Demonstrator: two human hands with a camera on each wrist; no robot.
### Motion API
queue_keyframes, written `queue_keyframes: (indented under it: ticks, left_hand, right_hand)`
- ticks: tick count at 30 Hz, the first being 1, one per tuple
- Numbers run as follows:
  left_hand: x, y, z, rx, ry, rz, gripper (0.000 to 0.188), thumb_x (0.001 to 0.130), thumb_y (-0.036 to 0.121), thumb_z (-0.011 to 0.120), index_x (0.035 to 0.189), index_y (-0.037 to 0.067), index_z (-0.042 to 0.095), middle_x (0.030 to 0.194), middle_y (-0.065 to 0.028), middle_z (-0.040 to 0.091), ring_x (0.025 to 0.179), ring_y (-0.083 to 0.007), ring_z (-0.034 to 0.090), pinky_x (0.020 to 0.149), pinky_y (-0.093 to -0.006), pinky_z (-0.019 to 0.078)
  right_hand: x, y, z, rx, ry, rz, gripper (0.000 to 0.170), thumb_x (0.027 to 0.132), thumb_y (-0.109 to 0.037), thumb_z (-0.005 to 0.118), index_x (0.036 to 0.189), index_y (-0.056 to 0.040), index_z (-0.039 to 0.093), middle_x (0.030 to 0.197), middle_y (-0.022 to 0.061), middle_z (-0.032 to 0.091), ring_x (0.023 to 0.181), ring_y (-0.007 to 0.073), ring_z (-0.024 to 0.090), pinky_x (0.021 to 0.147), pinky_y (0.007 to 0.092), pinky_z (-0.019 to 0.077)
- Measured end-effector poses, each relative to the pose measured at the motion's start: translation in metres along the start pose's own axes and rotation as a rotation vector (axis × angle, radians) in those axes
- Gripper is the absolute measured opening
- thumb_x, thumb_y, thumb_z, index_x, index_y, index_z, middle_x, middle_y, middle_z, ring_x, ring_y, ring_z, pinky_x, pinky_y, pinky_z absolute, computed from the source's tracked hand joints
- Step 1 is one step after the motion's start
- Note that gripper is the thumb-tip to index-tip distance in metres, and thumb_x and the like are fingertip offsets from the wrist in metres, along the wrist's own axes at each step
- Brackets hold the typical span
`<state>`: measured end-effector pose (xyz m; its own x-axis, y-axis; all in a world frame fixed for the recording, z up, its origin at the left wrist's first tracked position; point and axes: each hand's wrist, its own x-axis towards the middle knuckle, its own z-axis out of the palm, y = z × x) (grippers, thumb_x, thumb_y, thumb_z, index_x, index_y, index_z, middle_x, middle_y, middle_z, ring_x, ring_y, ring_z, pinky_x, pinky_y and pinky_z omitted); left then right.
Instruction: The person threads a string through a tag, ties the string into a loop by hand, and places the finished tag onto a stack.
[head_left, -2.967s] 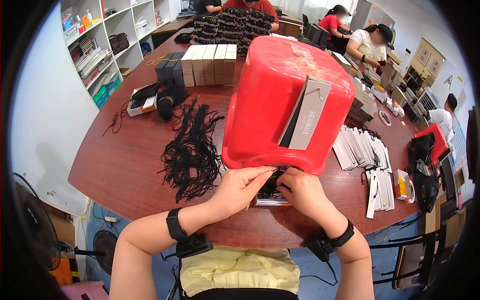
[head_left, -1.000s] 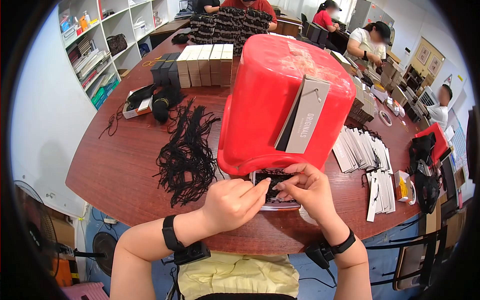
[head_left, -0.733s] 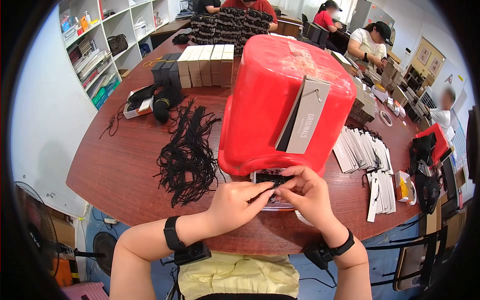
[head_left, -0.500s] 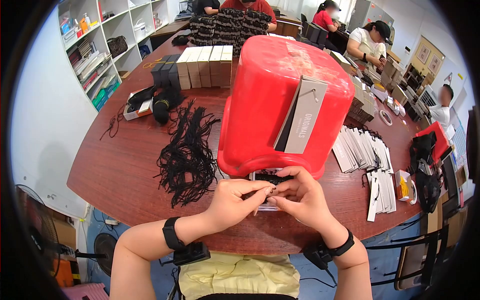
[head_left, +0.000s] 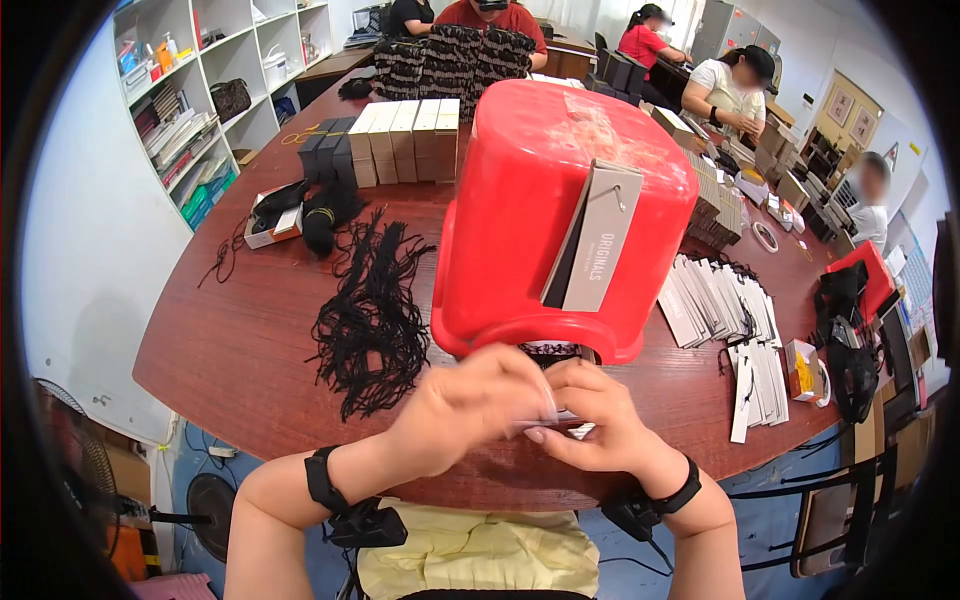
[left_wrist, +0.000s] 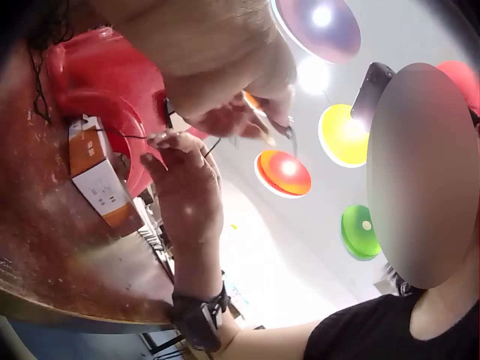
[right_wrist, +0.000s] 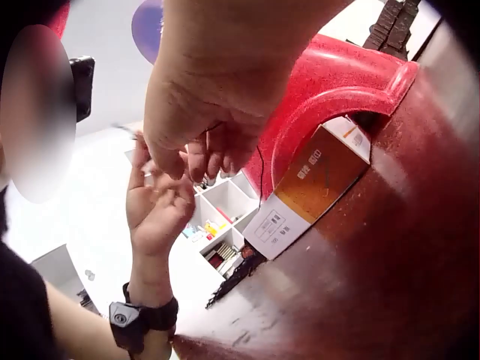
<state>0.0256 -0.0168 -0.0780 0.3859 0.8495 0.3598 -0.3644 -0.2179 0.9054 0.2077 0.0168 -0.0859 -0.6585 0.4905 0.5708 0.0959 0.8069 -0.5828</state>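
My right hand (head_left: 595, 415) pinches a thin black cord between thumb and fingertips in front of the red bin. In the left wrist view the cord (left_wrist: 213, 148) sticks out on both sides of those fingers; in the right wrist view an end hangs below the palm. My left hand (head_left: 465, 405), blurred by motion, is raised close beside the right, with a dark piece of cord at its pinched fingertips in the left wrist view. Behind the hands, a white and orange box (right_wrist: 300, 191) with black cords in it lies partly under the bin's rim.
The upturned red bin (head_left: 570, 180), a grey ORIGINALS tag (head_left: 600, 235) hung on it, stands straight ahead. Loose black cords (head_left: 370, 320) lie to its left, fanned grey tags (head_left: 720, 300) to its right. Card stacks (head_left: 405, 140) stand behind. Other people sit farther back.
Both hands have come up and back from the box of cords toward the body, bringing a cord. The left hand now sweeps quickly near the right. The head view has shifted slightly.
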Motion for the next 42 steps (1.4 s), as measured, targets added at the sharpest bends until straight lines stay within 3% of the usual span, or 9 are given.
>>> queue_keyframes:
  ticks: [1,6,17,21,25,32,35,37,42]
  left_hand:
    - [0.002,-0.005,-0.002,-0.026,0.179,-0.063,0.017,0.082,0.007,0.050,0.094,-0.001,0.059,0.087,-0.0021,0.056,0.083,-0.0072,0.048,0.075,-0.0204,0.0373]
    - [0.005,-0.022,-0.002,-0.291,0.100,-0.489,0.026,0.086,0.014,0.044,0.101,-0.005,0.054,0.106,-0.0113,0.054,0.094,-0.0145,0.050,0.079,-0.0252,0.0385]
    - [0.006,-0.020,0.001,-0.434,0.140,-0.354,0.020,0.084,0.010,0.046,0.093,-0.004,0.057,0.100,-0.0136,0.055,0.091,-0.0164,0.051,0.084,-0.0300,0.0394]
    - [0.004,-0.023,-0.001,-0.471,0.176,-0.300,0.020,0.084,0.010,0.046,0.094,-0.004,0.056,0.099,-0.0134,0.055,0.091,-0.0175,0.051,0.083,-0.0299,0.0399]
    - [0.006,-0.020,-0.006,-0.600,0.199,-0.232,0.021,0.085,0.009,0.044,0.097,-0.004,0.053,0.097,-0.0124,0.055,0.088,-0.0176,0.052,0.082,-0.0292,0.0410]
    - [0.006,-0.016,-0.009,-0.635,0.190,-0.271,0.023,0.085,0.013,0.044,0.097,-0.006,0.052,0.086,-0.0095,0.056,0.065,-0.0101,0.049,0.061,-0.0204,0.0392]
    - [0.006,-0.014,-0.011,-0.603,0.219,-0.294,0.022,0.085,0.011,0.044,0.096,-0.006,0.053,0.082,-0.0102,0.056,0.049,-0.0062,0.041,0.047,-0.0165,0.0315]
    - [0.005,-0.010,-0.009,-0.512,0.203,-0.262,0.020,0.084,0.009,0.044,0.094,-0.005,0.054,0.080,-0.0106,0.057,0.044,-0.0054,0.037,0.043,-0.0161,0.0291]
    - [0.000,0.000,0.001,-0.026,0.048,-0.243,0.014,0.080,0.004,0.049,0.084,-0.005,0.059,0.086,-0.0124,0.059,0.043,-0.0035,0.040,0.039,-0.0153,0.0308]
  right_hand:
    - [0.002,-0.004,-0.002,-0.056,0.033,-0.036,0.015,0.062,-0.005,0.065,0.071,-0.0030,0.055,0.073,0.0073,0.051,0.067,0.0227,0.050,0.060,0.0288,0.0409]
    - [-0.004,-0.007,0.007,-0.224,-0.112,-0.135,0.014,0.062,-0.008,0.065,0.066,-0.0043,0.052,0.070,0.0056,0.051,0.068,0.0212,0.050,0.061,0.0286,0.0417]
    - [-0.007,-0.007,0.023,-0.300,-0.218,-0.302,0.025,0.068,-0.014,0.060,0.055,-0.0047,0.041,0.062,0.0058,0.039,0.058,0.0195,0.044,0.052,0.0285,0.0400]
    - [-0.007,-0.014,0.024,-0.252,-0.324,-0.230,0.019,0.070,-0.015,0.058,0.077,0.0007,0.050,0.073,0.0080,0.046,0.064,0.0211,0.049,0.055,0.0288,0.0426]
    - [-0.008,-0.021,0.024,-0.173,-0.449,-0.047,0.046,0.072,-0.017,0.058,0.109,0.0052,0.042,0.094,0.0135,0.050,0.073,0.0241,0.055,0.056,0.0294,0.0466]
    - [-0.005,-0.027,0.023,-0.204,-0.558,0.023,0.054,0.072,-0.020,0.059,0.115,0.0041,0.037,0.110,0.0162,0.045,0.076,0.0249,0.056,0.056,0.0284,0.0480]
    - [-0.005,-0.029,0.019,-0.253,-0.491,0.004,0.047,0.071,-0.018,0.059,0.110,0.0037,0.044,0.105,0.0163,0.050,0.073,0.0238,0.057,0.058,0.0281,0.0486]
    - [-0.013,-0.023,0.009,-0.167,0.031,-0.185,0.035,0.069,-0.015,0.058,0.099,0.0025,0.054,0.093,0.0153,0.056,0.070,0.0211,0.059,0.054,0.0268,0.0476]
    - [-0.010,-0.012,0.000,0.292,0.357,0.414,0.021,0.075,-0.002,0.053,0.096,0.0011,0.057,0.078,0.0039,0.051,0.059,0.0067,0.045,0.052,0.0188,0.0359]
